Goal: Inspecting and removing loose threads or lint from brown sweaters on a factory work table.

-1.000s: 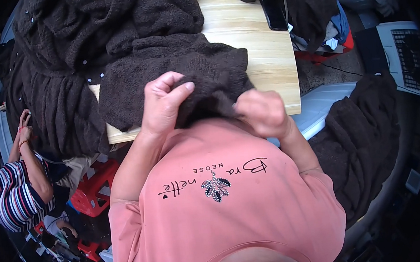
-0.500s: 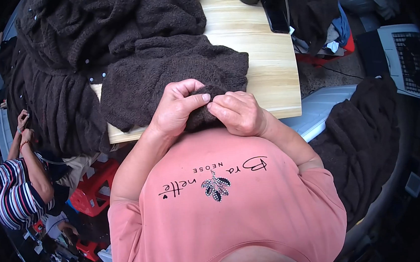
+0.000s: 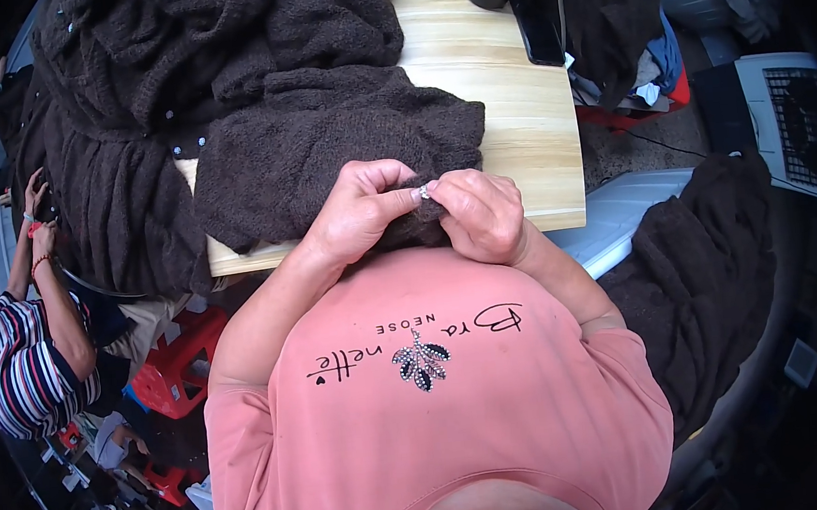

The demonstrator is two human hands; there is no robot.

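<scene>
Pinching dark knit fabric (image 3: 415, 223) and a small shiny button (image 3: 425, 192) between left hand (image 3: 361, 211) and right hand (image 3: 483, 214), at near edge of table (image 3: 535, 147). Could drop the button (tiny, perhaps slippery) through loose fingertips, or stretch the fabric by tugging.

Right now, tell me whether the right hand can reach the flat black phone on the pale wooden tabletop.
Probably yes: bare tabletop lies between the right hand and the phone, though that hand is busy at dark brown fuzzy fabric.
</scene>
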